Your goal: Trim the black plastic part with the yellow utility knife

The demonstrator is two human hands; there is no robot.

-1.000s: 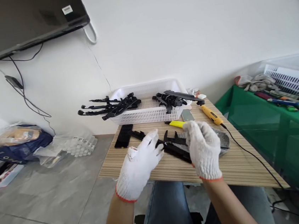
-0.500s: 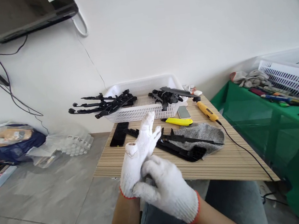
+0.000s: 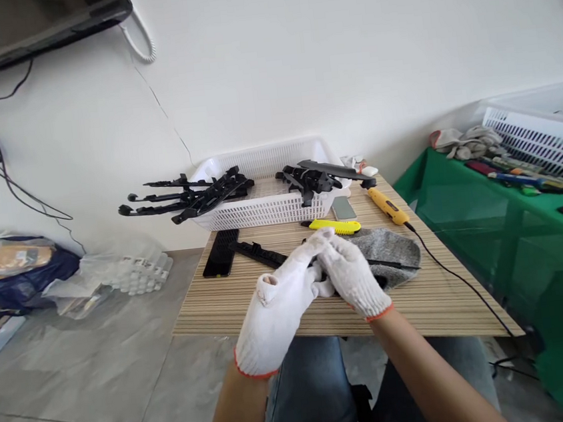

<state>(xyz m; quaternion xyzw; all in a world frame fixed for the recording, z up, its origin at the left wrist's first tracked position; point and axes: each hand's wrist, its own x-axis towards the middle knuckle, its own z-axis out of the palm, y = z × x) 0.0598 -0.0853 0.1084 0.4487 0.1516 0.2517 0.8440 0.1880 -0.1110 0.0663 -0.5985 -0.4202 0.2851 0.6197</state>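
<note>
Both hands wear white knit gloves and meet above the striped wooden table [image 3: 251, 308]. My right hand [image 3: 351, 274] closes around the fingertips of my left hand [image 3: 277, 312], whose fingers point forward. Under the hands a long black plastic part [image 3: 260, 253] lies across the table and onto a grey cloth [image 3: 391, 250]; the hands hide its middle. A yellow utility knife [image 3: 333, 225] lies just beyond the hands. Neither hand holds a tool or a part.
A white basket [image 3: 265, 155] at the table's back holds black plastic parts [image 3: 194, 196], some sticking out left. A yellow-handled corded tool [image 3: 386, 206], a phone [image 3: 344, 208] and a flat black piece [image 3: 221, 252] lie nearby. A green table [image 3: 463, 219] with tools stands right; bags [image 3: 10, 266] lie on the floor left.
One second ago both hands rested on the black part. My right hand then went to my left wrist; now it clasps the left glove's fingertips. The view has shifted slightly right.
</note>
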